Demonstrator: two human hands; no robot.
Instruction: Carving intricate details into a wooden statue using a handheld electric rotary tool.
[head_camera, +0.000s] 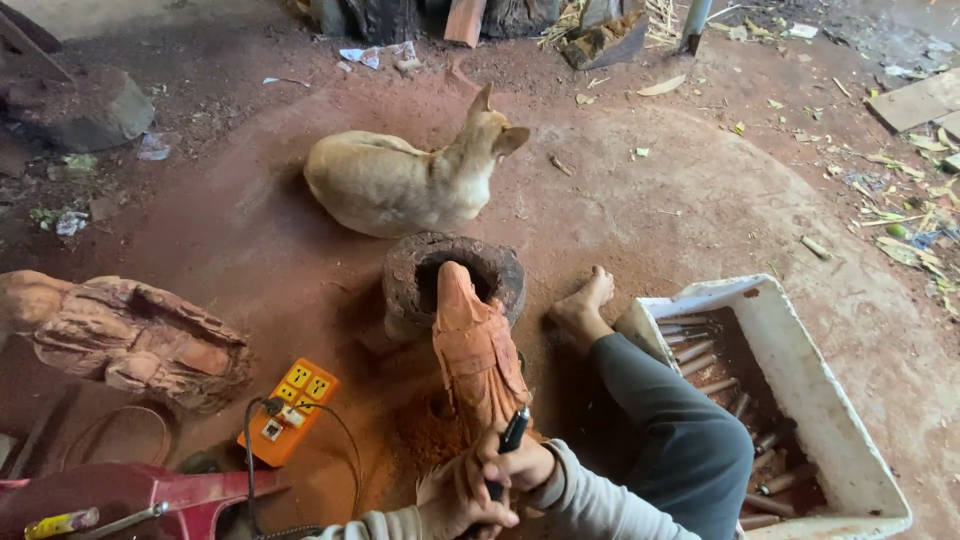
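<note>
A wide floor of packed reddish earth, dusted with wood powder, carries everything here, since there is no worktop and the person sits on it with one grey-trousered leg stretched forward, the bare foot resting beside the work. A tan dog lies curled at the far middle, well apart from the hands. On the right, just beside the leg, stands a white rectangular foam box, its rim chipped; it holds many wooden-handled chisels lying side by side, probably kept there within easy reach. At the left lies a larger reddish-brown carved wooden figure on its side, and at the near left corner a red machine housing shows only in part. In the middle, a hollow round stump of dark wood stands on the floor, and the slim orange-red carved wooden statue leans with its head against the stump's rim, apparently so it stays braced and tilted towards the person. The left hand cups the statue's near end, its grip closed on the wood to steady it. The right hand has its grip wrapped around a slim black handheld carving tool, the tip at the statue's surface. An orange power strip with a black cable lies just left.
</note>
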